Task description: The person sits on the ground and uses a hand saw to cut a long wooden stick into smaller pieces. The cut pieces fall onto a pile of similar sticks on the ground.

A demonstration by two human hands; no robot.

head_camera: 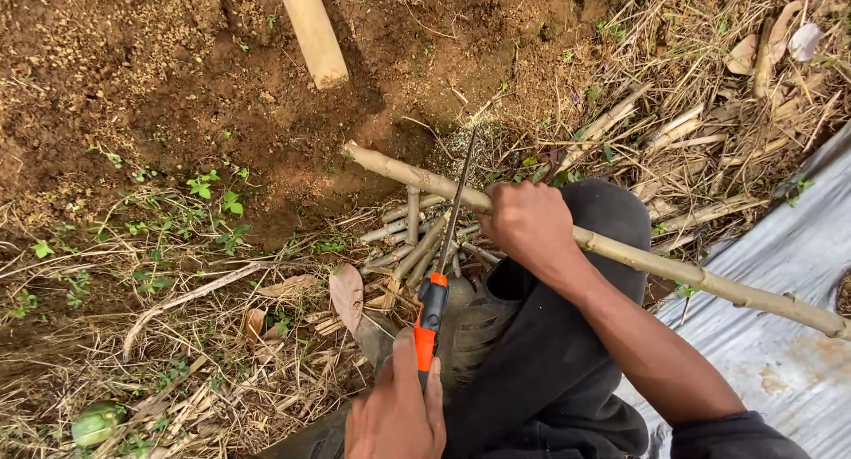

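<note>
My left hand (394, 415) is shut on the orange and black handle of a small hand saw (432, 313). Its thin blade (458, 197) slants up across a long pale branch (674, 268). My right hand (529, 224) grips that branch just right of the blade and holds it over my knee in black trousers (612, 212). The branch runs from upper left to the far right edge. Under the blade lies a pile of short cut stick pieces (414, 242).
A thick pale pole (312, 31) juts in from the top over bare brown soil (133, 78). A grey plastic sheet (780, 335) covers the ground at right. Dry stalks and leaves (709, 113) lie around, and a green fruit (95, 422) sits at lower left. My boot (474, 321) rests below the sticks.
</note>
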